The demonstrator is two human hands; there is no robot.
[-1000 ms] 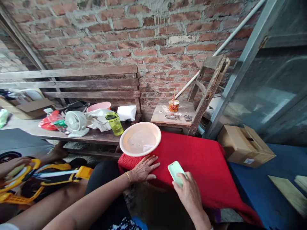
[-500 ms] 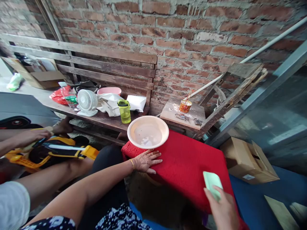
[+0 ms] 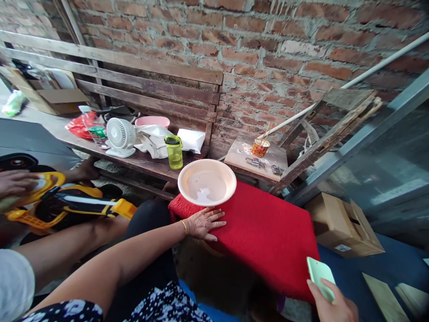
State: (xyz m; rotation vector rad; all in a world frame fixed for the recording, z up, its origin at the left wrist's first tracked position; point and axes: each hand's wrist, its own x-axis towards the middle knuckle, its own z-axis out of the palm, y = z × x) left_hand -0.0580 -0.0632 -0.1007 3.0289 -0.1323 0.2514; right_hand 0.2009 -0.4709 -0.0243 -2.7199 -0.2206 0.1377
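My left hand lies flat with spread fingers on the red cloth near its left edge, a gold bangle at the wrist. Just beyond the fingertips stands a cream basin with clear water and a bright reflection in it. At the lower right, my right hand grips a pale green, flat block with rounded corners between thumb and fingers. It is held up past the cloth's right edge, apart from the basin. The block's underside is hidden, so its kind cannot be told.
A wooden bench holds a white fan, a green water bottle and bags. Padlocks and a paper cup sit on a small board. At left, another person's hand touches a yellow-black frame. A carton stands right.
My right hand has moved right and down with the pale green block. My left hand stays flat on the cloth. The other person's hand at left has shifted left.
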